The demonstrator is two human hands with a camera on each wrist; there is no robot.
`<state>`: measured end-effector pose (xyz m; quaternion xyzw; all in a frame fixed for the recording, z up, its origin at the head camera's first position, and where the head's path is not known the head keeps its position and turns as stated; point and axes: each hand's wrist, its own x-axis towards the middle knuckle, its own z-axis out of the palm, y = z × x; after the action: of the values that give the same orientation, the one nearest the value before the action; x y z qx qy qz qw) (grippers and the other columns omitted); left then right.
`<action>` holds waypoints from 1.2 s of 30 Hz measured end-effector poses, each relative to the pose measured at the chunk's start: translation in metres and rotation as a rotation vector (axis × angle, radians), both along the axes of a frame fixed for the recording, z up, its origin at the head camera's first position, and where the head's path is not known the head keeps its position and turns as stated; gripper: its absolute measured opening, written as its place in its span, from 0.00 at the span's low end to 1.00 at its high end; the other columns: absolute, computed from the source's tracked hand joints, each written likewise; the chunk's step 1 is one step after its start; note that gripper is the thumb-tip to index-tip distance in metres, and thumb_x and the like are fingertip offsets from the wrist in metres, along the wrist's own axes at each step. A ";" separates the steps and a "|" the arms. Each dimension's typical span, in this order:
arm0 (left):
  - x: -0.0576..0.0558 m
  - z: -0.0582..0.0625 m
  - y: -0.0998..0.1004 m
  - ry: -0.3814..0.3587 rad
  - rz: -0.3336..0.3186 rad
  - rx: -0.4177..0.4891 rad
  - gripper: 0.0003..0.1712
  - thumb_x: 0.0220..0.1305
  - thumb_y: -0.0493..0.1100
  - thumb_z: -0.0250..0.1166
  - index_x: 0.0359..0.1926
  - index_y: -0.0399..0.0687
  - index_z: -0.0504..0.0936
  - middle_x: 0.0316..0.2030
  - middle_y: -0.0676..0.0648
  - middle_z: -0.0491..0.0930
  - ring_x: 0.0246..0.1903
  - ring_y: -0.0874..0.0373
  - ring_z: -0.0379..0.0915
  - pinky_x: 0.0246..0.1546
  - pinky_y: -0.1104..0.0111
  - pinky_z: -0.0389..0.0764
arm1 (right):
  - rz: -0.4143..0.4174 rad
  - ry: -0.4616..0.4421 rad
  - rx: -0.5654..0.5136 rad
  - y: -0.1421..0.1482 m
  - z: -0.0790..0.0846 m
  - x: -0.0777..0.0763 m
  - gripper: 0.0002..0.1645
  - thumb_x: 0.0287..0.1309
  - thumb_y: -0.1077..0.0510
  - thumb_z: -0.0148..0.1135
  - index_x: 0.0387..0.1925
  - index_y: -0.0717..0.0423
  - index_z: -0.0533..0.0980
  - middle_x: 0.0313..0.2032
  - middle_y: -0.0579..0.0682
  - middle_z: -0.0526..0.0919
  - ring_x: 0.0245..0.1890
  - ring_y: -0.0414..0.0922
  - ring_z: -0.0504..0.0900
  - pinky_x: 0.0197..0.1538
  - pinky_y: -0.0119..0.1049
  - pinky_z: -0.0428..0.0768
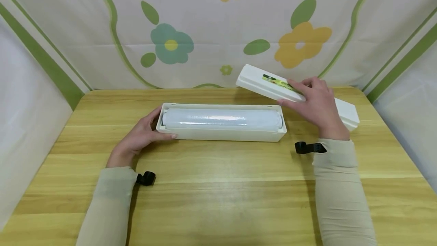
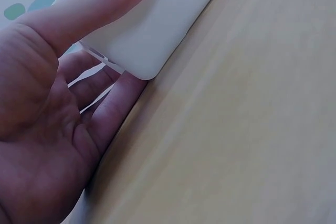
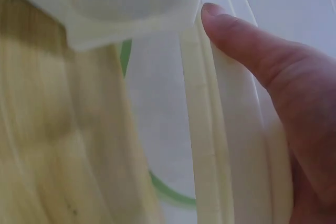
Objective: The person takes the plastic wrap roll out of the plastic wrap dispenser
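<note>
A long white box (image 1: 222, 135) lies on the wooden table with a roll of cling film (image 1: 222, 119) inside it. My left hand (image 1: 140, 136) grips the box's left end, thumb along the front wall and fingers behind; the left wrist view shows the fingers under and around that end of the box (image 2: 152, 45). With my right hand (image 1: 317, 103) I hold the box's white lid (image 1: 254, 79), raised and tilted behind the box's right end, its left end higher. A green label (image 1: 278, 82) shows on the lid. In the right wrist view the thumb (image 3: 247, 38) presses on the lid (image 3: 244, 135).
The light wooden table (image 1: 218, 193) reaches back to a white curtain (image 1: 218, 22) with flowers and green lines. White sheets hang along both sides. Black straps with small mounts (image 1: 146, 178) sit at both wrists, over beige sleeves.
</note>
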<state>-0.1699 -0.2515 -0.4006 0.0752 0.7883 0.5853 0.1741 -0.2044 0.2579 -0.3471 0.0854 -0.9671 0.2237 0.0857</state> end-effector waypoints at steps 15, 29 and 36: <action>0.001 0.000 0.000 -0.010 0.001 0.029 0.61 0.57 0.37 0.84 0.84 0.71 0.59 0.72 0.48 0.69 0.66 0.50 0.68 0.61 0.73 0.77 | 0.058 -0.071 0.048 0.013 -0.026 -0.012 0.37 0.61 0.46 0.79 0.70 0.42 0.76 0.63 0.69 0.72 0.65 0.70 0.66 0.69 0.73 0.56; -0.002 0.000 0.005 -0.005 0.005 0.002 0.62 0.58 0.40 0.84 0.85 0.71 0.58 0.73 0.48 0.68 0.69 0.51 0.66 0.62 0.75 0.74 | 0.087 -0.132 0.041 0.009 -0.044 -0.011 0.39 0.63 0.52 0.75 0.73 0.37 0.71 0.66 0.69 0.65 0.67 0.69 0.58 0.67 0.71 0.52; -0.004 -0.002 0.005 0.002 0.003 0.005 0.62 0.57 0.39 0.84 0.84 0.71 0.59 0.72 0.48 0.69 0.68 0.51 0.67 0.62 0.74 0.75 | 0.085 -0.139 0.010 0.008 -0.046 -0.010 0.38 0.65 0.52 0.74 0.73 0.37 0.71 0.66 0.70 0.63 0.66 0.68 0.56 0.64 0.69 0.51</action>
<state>-0.1737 -0.2469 -0.4031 0.0749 0.7872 0.5875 0.1722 -0.2149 0.2656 -0.3933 0.1111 -0.9673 0.2279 0.0081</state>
